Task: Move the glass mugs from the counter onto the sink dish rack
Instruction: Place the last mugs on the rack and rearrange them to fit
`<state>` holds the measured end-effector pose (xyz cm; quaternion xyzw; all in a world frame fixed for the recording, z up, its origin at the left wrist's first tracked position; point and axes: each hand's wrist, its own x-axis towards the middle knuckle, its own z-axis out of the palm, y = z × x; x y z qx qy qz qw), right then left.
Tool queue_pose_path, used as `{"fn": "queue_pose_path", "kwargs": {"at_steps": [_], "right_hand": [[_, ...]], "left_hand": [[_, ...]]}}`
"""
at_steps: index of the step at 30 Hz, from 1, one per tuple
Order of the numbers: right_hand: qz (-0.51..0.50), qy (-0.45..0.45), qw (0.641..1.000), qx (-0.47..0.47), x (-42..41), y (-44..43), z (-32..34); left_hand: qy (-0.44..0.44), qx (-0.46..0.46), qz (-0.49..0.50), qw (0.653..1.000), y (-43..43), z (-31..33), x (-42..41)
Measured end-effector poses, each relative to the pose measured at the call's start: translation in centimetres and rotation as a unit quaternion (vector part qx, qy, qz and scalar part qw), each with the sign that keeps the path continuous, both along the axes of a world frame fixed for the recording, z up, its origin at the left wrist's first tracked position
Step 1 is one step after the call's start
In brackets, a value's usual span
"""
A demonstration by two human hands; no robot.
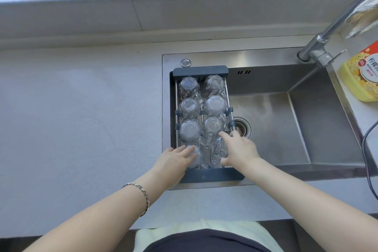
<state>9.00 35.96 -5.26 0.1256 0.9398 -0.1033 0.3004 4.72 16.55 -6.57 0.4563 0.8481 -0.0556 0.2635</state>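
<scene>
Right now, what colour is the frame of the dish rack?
Dark blue-grey, on the dish rack frame; the head view shows it.

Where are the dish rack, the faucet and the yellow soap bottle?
dish rack (pixel 200 71): head view, far dark end bar.
faucet (pixel 319 46): head view, lower spout near its base.
yellow soap bottle (pixel 362 75): head view, front label.

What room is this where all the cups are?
Most likely a kitchen: a steel sink with a faucet, a dish rack of upside-down glass mugs, and a dish soap bottle.
</scene>
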Motion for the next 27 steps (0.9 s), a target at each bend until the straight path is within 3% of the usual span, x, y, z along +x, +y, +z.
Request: {"fn": "queue_pose_path", "kwargs": {"at_steps": [5, 11, 20, 24, 27], "right_hand": [[0.012, -0.006, 1.000, -0.003, -0.1, 0.4, -0.1], [0.116, -0.013, 0.993, 0.003, -0.7, 1.3, 0.2], [0.065, 0.002, 0.996, 0.055, -0.3, -1.1, -1.5], [0.067, -0.020, 0.997, -0.019, 0.0, 0.5, -0.7], [-0.028, 0.006, 0.993, -0.119, -1.4, 2.8, 1.6]], "left_hand": [[-0.009, -0.001, 0.006, 1.000, 0.1, 0.1, -0.1], [-0.025, 0.014, 0.012, 1.000, 0.0, 0.2, -0.1], [-0.058, 0.016, 0.064, 0.996, -0.1, 0.5, 0.2], [-0.077, 0.063, 0.091, 0.991, -0.1, 0.9, -0.6], [-0.050, 0.178, 0.152, 0.971, 0.2, 1.6, -2.5]]}}
